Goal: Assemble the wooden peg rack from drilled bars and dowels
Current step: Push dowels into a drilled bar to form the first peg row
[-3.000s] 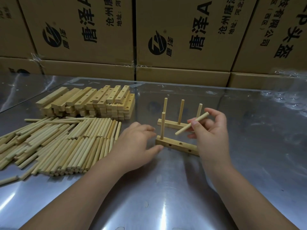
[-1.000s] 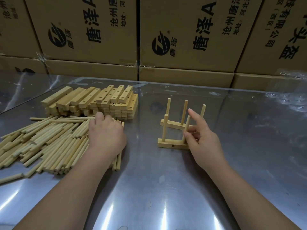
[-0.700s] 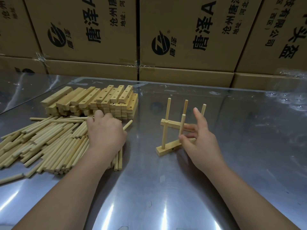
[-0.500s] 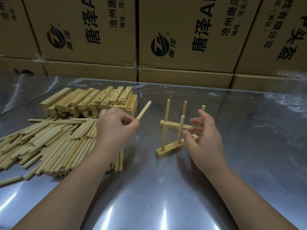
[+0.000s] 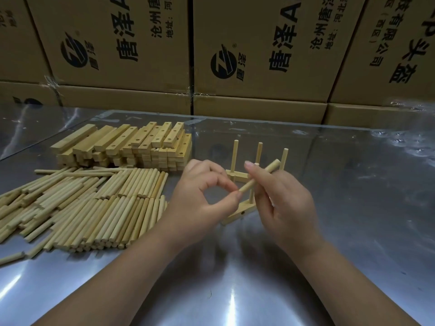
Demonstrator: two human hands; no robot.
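Crossing the middle of the frame, a dowel (image 5: 260, 176) is held aslant by both hands, its upper end raised toward the right and its lower end toward the left. The lower end is pinched between the thumb and forefinger tips of the left hand (image 5: 197, 203), which meet in a ring; the other fingers of that hand are curled behind. The middle of the dowel is gripped by the right hand (image 5: 287, 203), whose fingers are curled round it, with the forefinger laid over the top.

Just behind the hands, the rack (image 5: 240, 211) is seen standing on the table (image 5: 235, 290), partly hidden by them. Its near bar lies at an angle and shows an open hole in its side, and one peg rises from it. Its far bar carries three upright pegs in a row. Whether the dowel touches the rack cannot be told.

At the left of the frame a pile (image 5: 94, 203) of loose dowels is spread on the table, and behind it, at centre left, a stack (image 5: 131, 147) of drilled bars is set. Printed boxes (image 5: 270, 55) are ranged along the top of the frame.
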